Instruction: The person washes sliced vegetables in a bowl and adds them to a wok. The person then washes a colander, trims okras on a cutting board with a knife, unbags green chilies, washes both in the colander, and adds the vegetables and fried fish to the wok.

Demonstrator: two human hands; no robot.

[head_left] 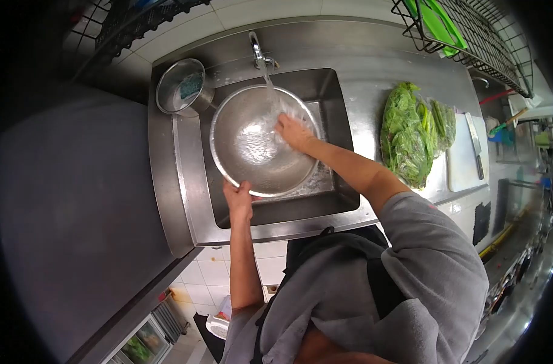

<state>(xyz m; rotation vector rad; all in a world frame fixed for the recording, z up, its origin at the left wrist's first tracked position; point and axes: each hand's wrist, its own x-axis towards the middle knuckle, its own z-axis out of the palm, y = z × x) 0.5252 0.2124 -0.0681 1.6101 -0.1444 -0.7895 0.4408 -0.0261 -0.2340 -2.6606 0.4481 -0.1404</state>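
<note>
A large round metal bowl [243,136] is tilted inside the sink [258,215]. Water runs into it from the tap [256,51] at the back. My left hand [239,199] grips the bowl's near rim. Inside the bowl, on its right side by the falling water, is my right hand [295,131], its fingers curled together against the metal. Splashing water blurs the area around those fingertips, so anything in them is hidden. Water pools in the bowl's bottom and shines under the light.
Left of the sink stands a metal pot [180,85] with a green scouring pad [191,86] in it. To the right lie bagged leafy greens [404,136] and a white cutting board [461,155] bearing a knife [474,142]. A wire rack [477,36] hangs at upper right.
</note>
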